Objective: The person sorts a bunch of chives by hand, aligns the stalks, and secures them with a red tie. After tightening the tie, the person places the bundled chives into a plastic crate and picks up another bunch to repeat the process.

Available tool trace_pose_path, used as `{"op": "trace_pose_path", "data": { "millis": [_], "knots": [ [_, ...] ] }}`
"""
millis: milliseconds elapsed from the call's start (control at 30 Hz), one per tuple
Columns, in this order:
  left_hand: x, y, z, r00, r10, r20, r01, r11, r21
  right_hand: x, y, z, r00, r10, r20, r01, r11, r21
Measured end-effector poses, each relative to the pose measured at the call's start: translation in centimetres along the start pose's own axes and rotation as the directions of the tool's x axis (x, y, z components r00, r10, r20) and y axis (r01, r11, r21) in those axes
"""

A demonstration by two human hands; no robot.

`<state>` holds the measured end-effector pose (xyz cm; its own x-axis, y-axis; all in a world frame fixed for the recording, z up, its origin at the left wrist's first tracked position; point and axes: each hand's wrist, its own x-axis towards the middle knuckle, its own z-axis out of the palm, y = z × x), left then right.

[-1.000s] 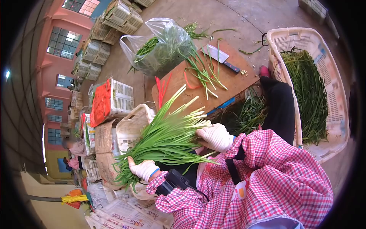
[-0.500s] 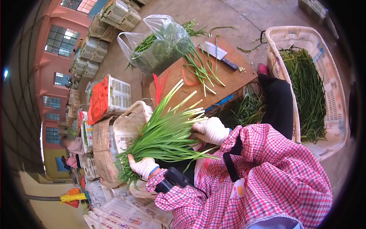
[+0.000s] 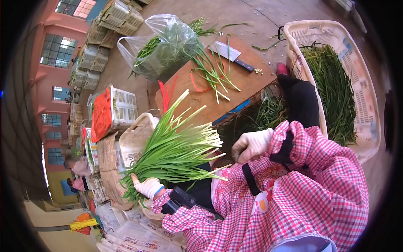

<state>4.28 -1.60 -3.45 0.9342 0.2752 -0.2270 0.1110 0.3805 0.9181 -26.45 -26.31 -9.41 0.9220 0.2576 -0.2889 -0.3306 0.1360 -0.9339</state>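
My left hand (image 3: 147, 187), in a white glove with bare fingertips, grips the leafy end of a large bunch of garlic chives (image 3: 172, 157). The pale stalk ends fan out up and to the right, over my lap. My right hand (image 3: 252, 145), also gloved, is apart from the bunch, just right of the stalk ends and above my checked apron. Its fingers are curled downward, and what they hold, if anything, is hidden. Beyond the bunch, a cleaver (image 3: 228, 52) and red strips (image 3: 167, 95) lie on a brown board (image 3: 184, 101) with a few loose stalks (image 3: 216, 77).
A white crate (image 3: 320, 94) of long green leaves stands to my right. Behind the board sits a clear plastic bag (image 3: 161, 46) of greens. Leaves lie below the board's near edge. A crate with a red cover (image 3: 102, 113) stands at left, with stacked crates (image 3: 121, 19) farther off.
My right hand has left the stalk ends and moved right and slightly down, toward the apron. The left hand still holds the bunch, whose stalks now fan more openly. The view has shifted slightly.
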Motion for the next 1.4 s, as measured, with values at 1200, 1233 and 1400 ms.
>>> {"op": "trace_pose_path", "data": {
  "millis": [1200, 1233, 1400],
  "knots": [
    [-1.6, 1.9, 0.6, 0.936, -0.121, 0.330, 0.214, 0.941, -0.261, -3.5, 2.0, 3.5, 0.711, -0.626, -0.320, 0.125, 0.560, -0.819],
    [-1.6, 2.1, 0.6, 0.933, -0.143, 0.331, 0.236, 0.936, -0.260, -3.3, 1.4, 3.5, 0.649, -0.657, -0.382, 0.173, 0.617, -0.768],
    [-2.8, 2.4, 1.2, 0.932, -0.180, 0.316, 0.264, 0.932, -0.247, -0.1, -0.2, 3.4, 0.583, -0.564, -0.585, 0.011, 0.726, -0.688]
  ]
}}
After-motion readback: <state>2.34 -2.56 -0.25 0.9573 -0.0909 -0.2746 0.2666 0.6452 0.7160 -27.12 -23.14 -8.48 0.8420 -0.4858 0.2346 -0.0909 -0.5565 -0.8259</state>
